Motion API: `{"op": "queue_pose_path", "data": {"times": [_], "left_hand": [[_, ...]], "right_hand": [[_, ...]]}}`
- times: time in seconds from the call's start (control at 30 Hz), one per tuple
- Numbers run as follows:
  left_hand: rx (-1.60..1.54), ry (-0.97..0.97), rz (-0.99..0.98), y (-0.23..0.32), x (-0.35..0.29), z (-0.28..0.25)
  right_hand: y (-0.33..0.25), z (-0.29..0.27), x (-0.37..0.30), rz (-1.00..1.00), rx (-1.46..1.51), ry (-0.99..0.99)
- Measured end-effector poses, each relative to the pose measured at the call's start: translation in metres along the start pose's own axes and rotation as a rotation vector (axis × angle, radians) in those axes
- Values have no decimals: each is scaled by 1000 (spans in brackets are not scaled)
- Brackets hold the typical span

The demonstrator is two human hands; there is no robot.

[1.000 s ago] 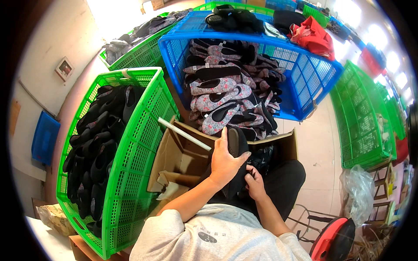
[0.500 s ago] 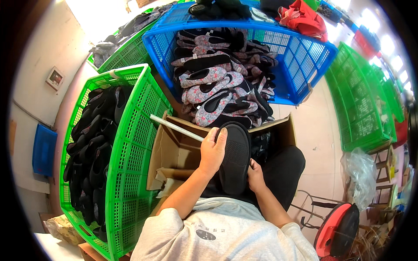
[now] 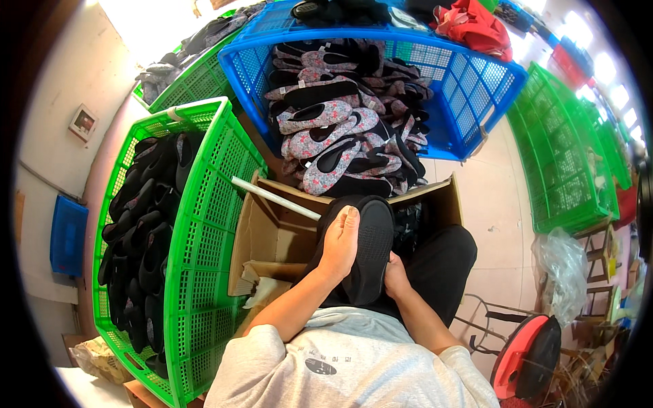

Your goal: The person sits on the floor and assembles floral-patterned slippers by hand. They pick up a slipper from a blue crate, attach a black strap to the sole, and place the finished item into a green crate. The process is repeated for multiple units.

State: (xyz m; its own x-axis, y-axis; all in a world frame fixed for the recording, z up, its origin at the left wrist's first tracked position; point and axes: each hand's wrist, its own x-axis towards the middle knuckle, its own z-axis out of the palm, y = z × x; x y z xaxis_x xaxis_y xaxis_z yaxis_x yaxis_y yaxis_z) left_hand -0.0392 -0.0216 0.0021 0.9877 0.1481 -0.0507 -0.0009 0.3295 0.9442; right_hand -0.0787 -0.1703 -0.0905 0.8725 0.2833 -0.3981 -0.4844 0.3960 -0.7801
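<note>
A black slipper point(image 3: 372, 255) is held above my lap, its textured sole facing me and its toe pointing away. My left hand point(image 3: 338, 243) grips it along the left side, thumb up across the sole edge and fingers mostly hidden behind. At the right edge near the heel, my right hand point(image 3: 395, 275) pinches the slipper. More black material shows left of my left thumb; whether it belongs to the same slipper I cannot tell. A white rod point(image 3: 273, 197) slants from the green crate toward my left hand, and its near end is hidden.
An open cardboard box point(image 3: 255, 238) stands before my knees. Left is a green crate point(image 3: 214, 238) of black slippers; ahead, a tipped blue crate point(image 3: 469, 102) spills floral slippers point(image 3: 333, 163). Green crates point(image 3: 554, 156), a plastic bag point(image 3: 563, 268) and a red-and-black stool seat point(image 3: 524, 357) lie right.
My left hand has shifted slightly right and lower over the slipper, its thumb lying further over the sole. The slipper has turned a little, and black material now shows left of the thumb.
</note>
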Motion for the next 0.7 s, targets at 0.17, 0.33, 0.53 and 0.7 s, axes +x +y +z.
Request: {"op": "queue_pose_path", "data": {"times": [0.17,0.33,0.53,0.7], "left_hand": [[255,-26,189,18,-10,6],[181,-46,148,14,-17,5],[241,-6,228,20,-8,-1],[121,80,145,21,2,-14]], "right_hand": [[6,-4,1,-16,-3,-17],[3,4,-1,-26,2,29],[7,-6,0,-223,6,104],[-33,8,-11,-568,-129,131]]}}
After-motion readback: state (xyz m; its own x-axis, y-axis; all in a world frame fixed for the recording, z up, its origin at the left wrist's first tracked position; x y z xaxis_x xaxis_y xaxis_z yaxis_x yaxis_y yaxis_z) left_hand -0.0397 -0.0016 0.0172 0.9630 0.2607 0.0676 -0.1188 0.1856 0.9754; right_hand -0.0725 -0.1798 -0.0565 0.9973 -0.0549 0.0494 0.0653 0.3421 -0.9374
